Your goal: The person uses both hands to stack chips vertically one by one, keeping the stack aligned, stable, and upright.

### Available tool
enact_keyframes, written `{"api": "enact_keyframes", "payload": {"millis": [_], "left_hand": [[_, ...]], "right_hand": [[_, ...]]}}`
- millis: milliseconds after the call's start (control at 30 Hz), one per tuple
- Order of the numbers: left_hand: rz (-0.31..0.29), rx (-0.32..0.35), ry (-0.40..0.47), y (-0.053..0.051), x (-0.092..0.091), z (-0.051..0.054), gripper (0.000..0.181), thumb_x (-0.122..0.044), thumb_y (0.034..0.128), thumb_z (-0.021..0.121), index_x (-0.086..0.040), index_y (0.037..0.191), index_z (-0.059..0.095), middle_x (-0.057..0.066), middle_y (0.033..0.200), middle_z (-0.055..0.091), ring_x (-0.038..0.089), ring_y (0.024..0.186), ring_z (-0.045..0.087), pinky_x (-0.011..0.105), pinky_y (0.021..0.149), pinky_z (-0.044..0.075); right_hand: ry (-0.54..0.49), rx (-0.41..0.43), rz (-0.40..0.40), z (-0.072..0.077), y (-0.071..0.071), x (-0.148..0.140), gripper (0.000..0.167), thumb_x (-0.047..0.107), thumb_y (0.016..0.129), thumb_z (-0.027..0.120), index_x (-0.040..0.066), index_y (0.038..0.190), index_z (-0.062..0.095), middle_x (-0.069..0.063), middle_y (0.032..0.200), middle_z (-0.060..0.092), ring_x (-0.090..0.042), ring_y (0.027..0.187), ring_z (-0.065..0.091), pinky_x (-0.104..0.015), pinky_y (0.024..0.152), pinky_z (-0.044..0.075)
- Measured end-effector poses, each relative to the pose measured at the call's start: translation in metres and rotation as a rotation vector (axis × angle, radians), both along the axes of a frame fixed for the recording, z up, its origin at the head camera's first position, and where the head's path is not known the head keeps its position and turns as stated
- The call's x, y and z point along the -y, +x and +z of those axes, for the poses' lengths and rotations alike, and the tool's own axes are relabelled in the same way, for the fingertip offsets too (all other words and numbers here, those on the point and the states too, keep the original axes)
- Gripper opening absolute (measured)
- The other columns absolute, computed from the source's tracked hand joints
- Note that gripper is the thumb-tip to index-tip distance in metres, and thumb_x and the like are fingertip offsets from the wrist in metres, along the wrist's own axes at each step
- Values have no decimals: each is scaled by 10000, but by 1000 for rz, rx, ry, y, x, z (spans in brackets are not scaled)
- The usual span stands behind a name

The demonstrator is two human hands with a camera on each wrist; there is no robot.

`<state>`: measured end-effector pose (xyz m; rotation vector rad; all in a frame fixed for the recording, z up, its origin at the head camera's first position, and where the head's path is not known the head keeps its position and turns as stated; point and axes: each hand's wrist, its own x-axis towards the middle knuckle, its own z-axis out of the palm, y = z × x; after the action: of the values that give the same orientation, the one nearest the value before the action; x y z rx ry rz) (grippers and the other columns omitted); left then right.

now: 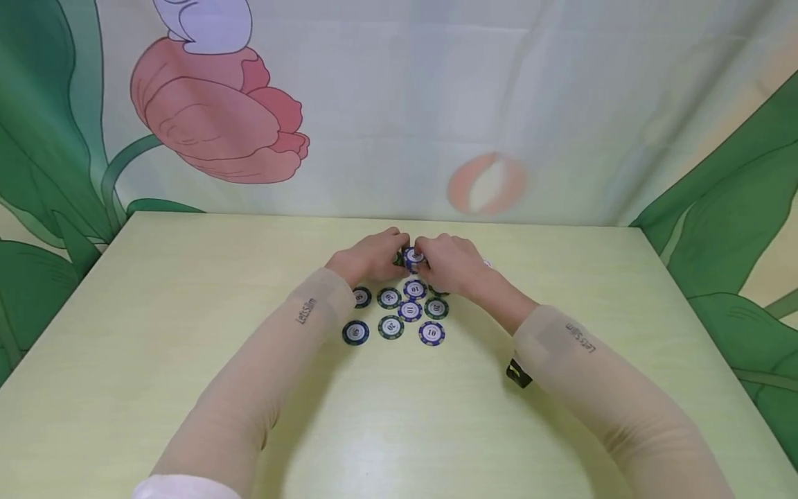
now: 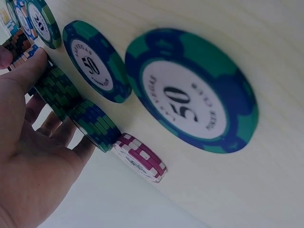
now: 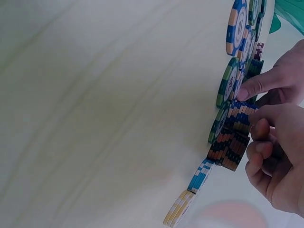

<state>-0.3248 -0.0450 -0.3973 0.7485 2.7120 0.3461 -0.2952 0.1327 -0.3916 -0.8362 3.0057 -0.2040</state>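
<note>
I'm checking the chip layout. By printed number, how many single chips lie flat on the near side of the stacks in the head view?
50 chips: 2
20 chips: 3
10 chips: 3
Partly hidden green chip, number unreadable: 1
Total: 9

The right hand [image 1: 455, 263] partly hides a green poker chip [image 1: 441, 293], the right sleeve [image 1: 598, 381] an unidentifiable black object [image 1: 517, 374]; the table [image 1: 386, 430] is cut off at its near side.
</note>
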Motion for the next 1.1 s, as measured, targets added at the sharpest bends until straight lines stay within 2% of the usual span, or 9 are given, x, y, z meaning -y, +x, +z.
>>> {"api": "enact_keyframes", "payload": {"millis": [133, 400, 833, 1000, 1100], "left_hand": [[5, 9, 6, 0, 2, -1, 465, -285, 1004, 691, -83, 1386, 519, 110, 1366, 485, 251, 1158, 530, 387, 1068, 439], [9, 19, 6, 1, 2, 1, 468, -281, 1001, 695, -79, 1385, 520, 115, 1368, 487, 255, 1159, 535, 391, 1069, 443], [7, 15, 0, 2, 1, 2, 479, -285, 1004, 689, -76, 1397, 512, 125, 1405, 476, 260, 1189, 528, 398, 1088, 430], [10, 13, 0, 2, 1, 1, 484, -279, 1004, 689, -70, 1400, 506, 124, 1400, 477, 259, 1186, 527, 390, 1086, 433], [11, 13, -3, 0, 1, 0, 506, -282, 1006, 686, -68, 1422, 494, 126, 1417, 470, 261, 1203, 525, 393, 1093, 428]], "right_hand": [[10, -1, -15, -1, 0, 2, 244, 207, 989, 666, 55, 1181, 665, -101, 967, 706, -217, 720, 622, -366, 617, 541], [7, -18, -22, -2, -1, 0, 191, 214, 979, 690, 88, 1122, 681, -65, 922, 696, -203, 697, 606, -353, 584, 516], [-9, -35, -28, -1, 0, -1, 201, 182, 982, 692, 75, 1152, 687, -87, 926, 713, -206, 680, 610, -353, 576, 528], [-23, -24, -21, -2, 3, -3, 130, 204, 966, 711, 94, 1022, 669, -37, 840, 671, -197, 679, 604, -344, 572, 514], [-21, 10, -9, -1, 5, -4, 101, 208, 960, 717, 114, 944, 685, -5, 805, 655, -185, 685, 602, -335, 577, 509]]}}
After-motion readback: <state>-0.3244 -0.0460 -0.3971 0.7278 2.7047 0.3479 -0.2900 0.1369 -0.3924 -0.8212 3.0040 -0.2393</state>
